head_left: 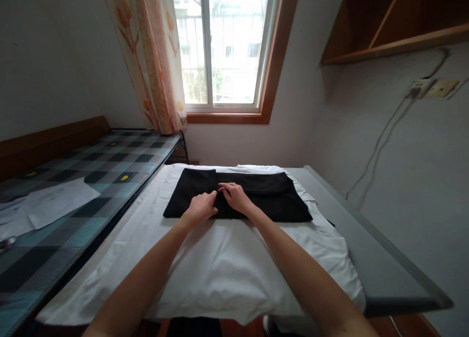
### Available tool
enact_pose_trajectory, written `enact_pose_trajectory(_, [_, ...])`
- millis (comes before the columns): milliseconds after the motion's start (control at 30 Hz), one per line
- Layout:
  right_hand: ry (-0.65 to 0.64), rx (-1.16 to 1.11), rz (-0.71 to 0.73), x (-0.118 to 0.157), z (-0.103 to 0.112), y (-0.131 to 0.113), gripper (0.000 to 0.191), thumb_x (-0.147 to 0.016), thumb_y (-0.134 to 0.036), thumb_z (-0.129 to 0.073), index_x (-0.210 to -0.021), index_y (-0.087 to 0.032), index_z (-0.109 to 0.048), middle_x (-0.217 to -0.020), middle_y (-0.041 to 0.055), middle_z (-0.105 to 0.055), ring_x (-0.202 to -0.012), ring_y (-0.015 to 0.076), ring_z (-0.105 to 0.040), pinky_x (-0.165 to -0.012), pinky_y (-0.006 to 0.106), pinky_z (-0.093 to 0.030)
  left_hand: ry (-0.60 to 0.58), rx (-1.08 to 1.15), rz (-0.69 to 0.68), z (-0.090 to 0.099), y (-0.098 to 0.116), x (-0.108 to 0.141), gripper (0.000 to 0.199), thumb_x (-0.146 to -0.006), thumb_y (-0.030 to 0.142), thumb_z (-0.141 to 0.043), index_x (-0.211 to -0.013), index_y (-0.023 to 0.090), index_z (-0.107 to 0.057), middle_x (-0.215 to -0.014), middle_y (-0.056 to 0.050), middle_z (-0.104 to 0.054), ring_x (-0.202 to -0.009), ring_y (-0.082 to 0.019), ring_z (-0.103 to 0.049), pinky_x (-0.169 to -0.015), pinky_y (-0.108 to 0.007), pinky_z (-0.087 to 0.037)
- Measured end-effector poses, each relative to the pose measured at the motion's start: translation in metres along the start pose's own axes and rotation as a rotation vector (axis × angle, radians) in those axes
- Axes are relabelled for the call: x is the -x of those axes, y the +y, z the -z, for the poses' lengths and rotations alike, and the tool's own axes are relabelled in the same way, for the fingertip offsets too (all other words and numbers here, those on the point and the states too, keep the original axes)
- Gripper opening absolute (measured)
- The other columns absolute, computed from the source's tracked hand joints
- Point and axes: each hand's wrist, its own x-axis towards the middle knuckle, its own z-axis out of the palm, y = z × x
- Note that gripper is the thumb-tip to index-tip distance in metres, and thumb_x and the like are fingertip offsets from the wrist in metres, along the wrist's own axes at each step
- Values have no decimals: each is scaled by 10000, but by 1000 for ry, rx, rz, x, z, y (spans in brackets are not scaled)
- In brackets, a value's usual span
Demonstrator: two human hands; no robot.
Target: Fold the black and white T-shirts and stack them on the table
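A folded black cloth (271, 205), perhaps a garment, lies across the middle of a white cloth (220, 268). Its left part is doubled over, with an edge near the centre. My left hand (202, 205) is closed at that edge, fingers curled down on the black fabric and partly hidden. Close beside it, my right hand (235, 198) rests on the black cloth, its fingers loosely bent and slightly apart, fingertips pointing toward the left hand. Both forearms reach in from the near side over the white cloth.
Under the white cloth is a grey table (351, 249), bare along its right side. To the left stands a bed with a checked mattress (120, 166) and papers (62, 202). A curtain (157, 63) hangs by the window; cables (381, 136) run down the right wall.
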Motion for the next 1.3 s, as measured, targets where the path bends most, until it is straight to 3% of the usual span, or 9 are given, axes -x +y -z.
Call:
enact_pose_trajectory(233, [-77,29,-138,-18,-25,-17,300,-910,-236,-462,-1112,-248,-683,-1117,4,-706,-1053,167,-638,-973,288,-424,-15,175,-103,2,-17,-5,107,-663,183,-602,-766,208,-610,-762,-20,-667,-740,-194,-648,-610,-242,-441])
enact_pose_trajectory(467, [-67,-96,-153,-13,-25,-9,296,-893,-190,-461,-1035,-249,-714,-1008,-16,-736,-975,149,-668,-912,257,-474,-166,419,-180,5,-26,-7,139,-639,168,-609,-773,205,-623,-607,45,-609,-552,-123,-591,-513,-202,-391])
enact_pose_trajectory(533, [-78,-116,-143,-12,-25,-7,304,-894,-188,-455,-1048,-250,-709,-1029,-15,-731,-984,152,-663,-912,261,-475,-145,448,-181,3,-25,-9,136,-680,200,-608,-813,208,-630,-611,45,-616,-553,-124,-592,-530,-207,-405])
enact_pose_trajectory(633, [-24,-62,-169,-9,-25,-4,350,-894,-151,-411,-1075,-234,-698,-1057,4,-720,-1022,155,-636,-940,272,-450,88,414,-68,-1,-25,-16,162,-816,284,-530,-910,210,-640,-747,-3,-673,-691,-153,-637,-645,-238,-456])
enact_pose_trajectory(700, [39,38,-217,-7,-26,-2,359,-891,-144,-400,-1084,-225,-693,-1110,21,-701,-1086,170,-597,-983,302,-411,308,318,42,-7,-26,-21,265,-891,324,-457,-1060,207,-623,-979,-65,-692,-935,-197,-639,-826,-296,-461])
enact_pose_trajectory(767, [63,130,-258,-5,-28,-1,345,-906,-179,-401,-1095,-221,-686,-1186,38,-666,-1153,189,-549,-1022,336,-367,416,198,104,-18,-29,-26,392,-921,395,-425,-1239,205,-553,-1262,-120,-596,-1215,-249,-509,-1020,-390,-363])
enact_pose_trajectory(933, [-30,300,-270,0,-30,2,431,-964,-404,-340,-1280,-235,-581,-1410,74,-498,-1330,236,-377,-1102,434,-235,222,67,57,-44,-37,-35,592,-919,581,-326,-1435,295,-371,-1524,-67,-331,-1423,-293,-214,-1128,-559,-124])
enact_pose_trajectory(1100, [-137,407,-295,8,-18,17,613,-949,-585,-206,-1434,-268,-404,-1529,61,-321,-1415,246,-228,-1131,485,-138,190,60,-8,-47,-39,-37,631,-911,616,-291,-1473,328,-287,-1538,-32,-306,-1433,-295,-182,-1133,-577,-53])
enact_pose_trajectory(1300, [-200,510,-394,34,21,60,640,-935,-620,-138,-1458,-318,-351,-1552,24,-268,-1425,258,-199,-1136,508,-101,182,85,-40,-48,-41,-38,633,-919,606,-281,-1478,309,-279,-1531,-35,-319,-1428,-302,-192,-1126,-596,-44])
